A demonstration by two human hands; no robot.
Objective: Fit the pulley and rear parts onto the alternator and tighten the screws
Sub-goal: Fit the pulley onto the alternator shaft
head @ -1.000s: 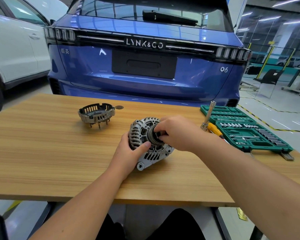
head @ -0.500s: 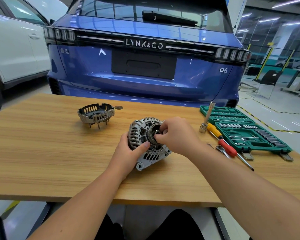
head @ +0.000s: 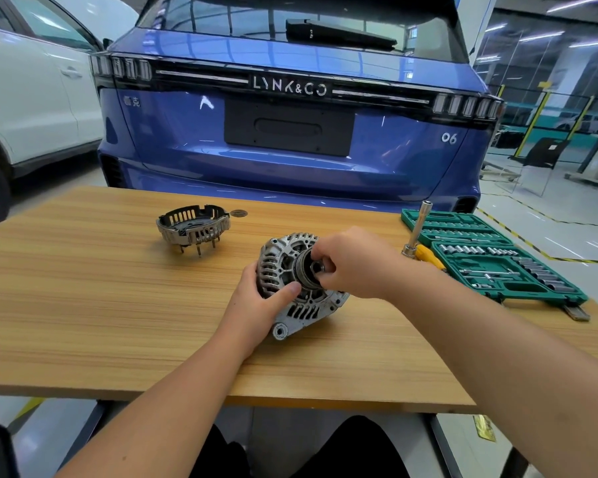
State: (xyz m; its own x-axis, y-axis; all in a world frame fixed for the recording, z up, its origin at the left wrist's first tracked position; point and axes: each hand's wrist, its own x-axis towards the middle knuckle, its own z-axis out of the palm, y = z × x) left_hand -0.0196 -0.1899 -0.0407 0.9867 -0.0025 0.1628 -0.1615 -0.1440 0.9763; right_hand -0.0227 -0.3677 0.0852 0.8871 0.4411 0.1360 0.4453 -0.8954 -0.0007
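The right hand [head: 351,262] pinches a small part, likely a nut, at the middle of the pulley [head: 306,272]. The left hand [head: 259,303] grips the side of the alternator [head: 297,291], thumb pressed on its front face. The alternator lies tilted on the wooden table [head: 83,305], its shaft pointing up toward the person and a bit to the right, straight at the right hand. So the right hand is best placed to turn the part. The rear cover [head: 192,224] sits well apart, far on the left side, nearer the left hand.
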